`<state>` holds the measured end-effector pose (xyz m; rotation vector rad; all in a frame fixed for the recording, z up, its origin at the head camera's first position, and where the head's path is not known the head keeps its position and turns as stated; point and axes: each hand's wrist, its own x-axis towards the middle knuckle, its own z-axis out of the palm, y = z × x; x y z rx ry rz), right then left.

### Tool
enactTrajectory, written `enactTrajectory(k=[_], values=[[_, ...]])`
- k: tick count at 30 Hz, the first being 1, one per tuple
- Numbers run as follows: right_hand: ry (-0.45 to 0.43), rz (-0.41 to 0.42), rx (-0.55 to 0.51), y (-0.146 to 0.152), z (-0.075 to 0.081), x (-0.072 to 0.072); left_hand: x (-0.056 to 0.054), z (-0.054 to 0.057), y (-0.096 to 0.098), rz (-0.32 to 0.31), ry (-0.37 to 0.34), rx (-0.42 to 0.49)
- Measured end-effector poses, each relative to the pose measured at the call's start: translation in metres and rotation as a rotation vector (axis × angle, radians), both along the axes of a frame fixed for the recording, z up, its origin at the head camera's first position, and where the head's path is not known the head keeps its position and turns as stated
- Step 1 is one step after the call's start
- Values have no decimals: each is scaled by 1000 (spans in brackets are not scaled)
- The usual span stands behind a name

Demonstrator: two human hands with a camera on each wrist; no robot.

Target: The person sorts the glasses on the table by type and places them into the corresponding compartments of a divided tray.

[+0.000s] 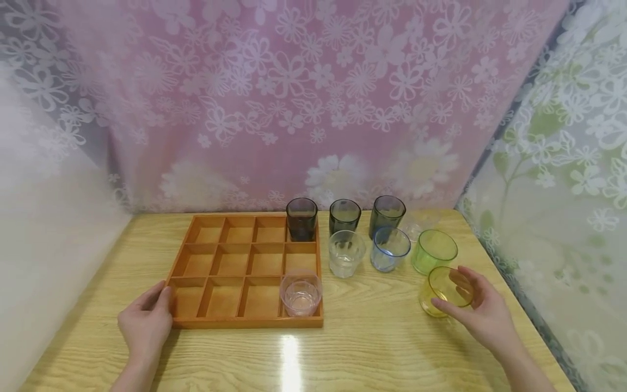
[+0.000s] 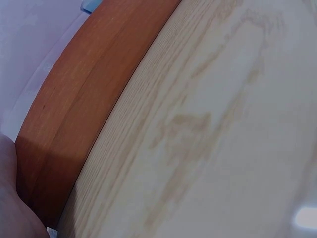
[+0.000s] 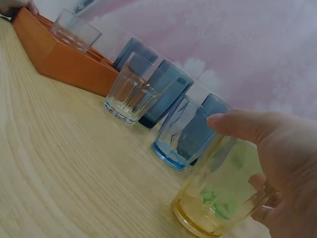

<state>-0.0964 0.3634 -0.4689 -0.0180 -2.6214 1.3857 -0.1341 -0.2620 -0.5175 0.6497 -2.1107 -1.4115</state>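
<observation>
At the near left corner of the wooden compartment tray [image 1: 230,322], my left hand [image 1: 146,321] holds the edge, with the thumb and fingers about the corner. The left wrist view shows part of this hand [image 2: 15,198] against the tray's outer wall [image 2: 74,114]. My right hand [image 1: 482,313] grips a yellow glass [image 1: 431,309] near its rim, thumb on one side and fingers on the other. A clear glass [image 1: 301,299] stands in the near right compartment, and a dark grey glass [image 1: 301,220] in the far right one.
Right of the tray stand a clear faceted glass [image 1: 345,256], a blue glass [image 1: 387,256], a green glass [image 1: 431,256] and two dark glasses [image 1: 345,212] behind. Another clear glass [image 1: 416,227] is partly hidden. Floral cloth [image 1: 318,109] hangs behind the table.
</observation>
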Motion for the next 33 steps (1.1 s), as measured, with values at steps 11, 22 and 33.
enactTrajectory(k=[11,22,33], values=[[36,-38,-43,-3,-9,3,0,1,0,-18,13,2],[128,48,-176,-15,18,4,1,-2,-3,-12,1,-16],[190,218,-174,-55,67,-3,1,0,-2,-19,7,-16]])
